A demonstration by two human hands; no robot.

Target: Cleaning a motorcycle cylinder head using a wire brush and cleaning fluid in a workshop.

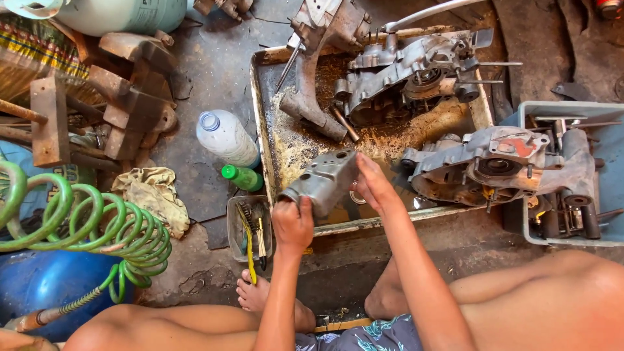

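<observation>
I hold a grey metal engine cover (pixel 325 180) over the near edge of a dirty metal tray (pixel 265 117). My left hand (pixel 292 224) grips its near left end from below. At the part's right side rests my right hand (pixel 372 184), fingers against it. In the tray lie a large engine crankcase (pixel 409 75) and a curved metal arm (pixel 311 84). A second crankcase half (pixel 494 162) sits at the tray's right corner.
A clear plastic bottle (pixel 227 138) and a small green bottle (pixel 242 177) lie left of the tray. A small tub of brushes (pixel 250 227) stands by my foot. A green coiled air hose (pixel 97 227) is at left, a grey bin of parts (pixel 585 195) at right.
</observation>
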